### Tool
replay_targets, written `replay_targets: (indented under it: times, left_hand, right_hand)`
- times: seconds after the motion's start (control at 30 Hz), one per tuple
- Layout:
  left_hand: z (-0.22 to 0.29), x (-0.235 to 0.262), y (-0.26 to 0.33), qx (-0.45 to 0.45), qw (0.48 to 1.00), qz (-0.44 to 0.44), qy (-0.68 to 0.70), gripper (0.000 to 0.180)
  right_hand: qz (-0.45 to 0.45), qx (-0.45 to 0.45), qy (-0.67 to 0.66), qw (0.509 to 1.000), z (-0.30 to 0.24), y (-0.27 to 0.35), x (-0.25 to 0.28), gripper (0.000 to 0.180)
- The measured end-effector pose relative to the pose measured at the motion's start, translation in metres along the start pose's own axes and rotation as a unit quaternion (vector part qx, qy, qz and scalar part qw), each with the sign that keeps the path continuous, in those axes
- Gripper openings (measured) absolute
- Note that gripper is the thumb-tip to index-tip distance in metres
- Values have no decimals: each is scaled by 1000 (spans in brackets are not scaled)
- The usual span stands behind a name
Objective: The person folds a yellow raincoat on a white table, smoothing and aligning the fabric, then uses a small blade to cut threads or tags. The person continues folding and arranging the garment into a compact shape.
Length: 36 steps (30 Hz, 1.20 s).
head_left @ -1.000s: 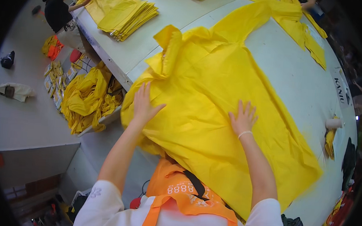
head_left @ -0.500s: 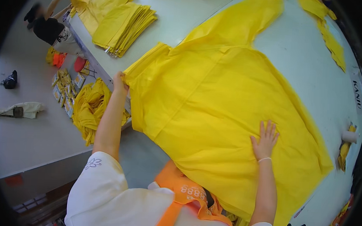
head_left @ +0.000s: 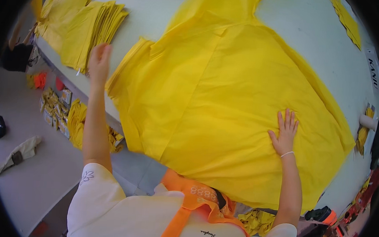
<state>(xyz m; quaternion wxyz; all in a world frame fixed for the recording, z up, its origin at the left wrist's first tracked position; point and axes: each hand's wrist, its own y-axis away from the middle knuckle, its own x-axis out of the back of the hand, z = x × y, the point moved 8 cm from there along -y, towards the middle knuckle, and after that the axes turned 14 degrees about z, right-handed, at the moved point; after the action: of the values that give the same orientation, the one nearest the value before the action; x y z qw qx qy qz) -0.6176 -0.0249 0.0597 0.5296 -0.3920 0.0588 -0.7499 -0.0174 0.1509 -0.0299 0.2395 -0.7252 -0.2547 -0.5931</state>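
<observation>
A large yellow garment (head_left: 226,86) of thin, smooth fabric lies spread over the pale table, a sleeve-like part reaching toward the far edge. My right hand (head_left: 285,133) rests flat on its right half, fingers spread and pressing small creases into the fabric. My left hand (head_left: 99,63) is raised off the garment at its far left, beside a fanned stack of yellow fabric pieces (head_left: 84,27). Its fingers look bent and slightly blurred, so I cannot tell whether they hold anything or touch the stack.
Left of the table (head_left: 135,11), a heap of yellow fabric (head_left: 76,122) and several packaged items (head_left: 55,110) lie low down. Another person (head_left: 17,56) stands at the far left corner. A white roll (head_left: 368,122) sits at the right edge, with a yellow strip (head_left: 347,21) beyond.
My left hand has let go of the garment's left edge and moved away to the far left, to the stack. My right hand stays flat on the fabric. The view has shifted.
</observation>
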Motion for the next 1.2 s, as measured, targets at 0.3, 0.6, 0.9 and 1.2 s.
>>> replay_targets:
  times: [0.3,0.6,0.9,1.2]
  left_hand:
    - [26,-103,20,-251,914,-291,-130,31]
    - [7,-108,-16,-159,901,-209,-345,43]
    - [38,-25,178,-203,858,-272,-386,63]
    - [18,-126,105,-339,867,-182,-317,59]
  right_hand:
    - [-6,-19,3,1000,6,-2,-8,74]
    - [13,-12,-6,1000,3,0,-1,75]
    - [51,-251,121,959,-17,141,1,72]
    - [139,-302,81,940,38,73,-9,71]
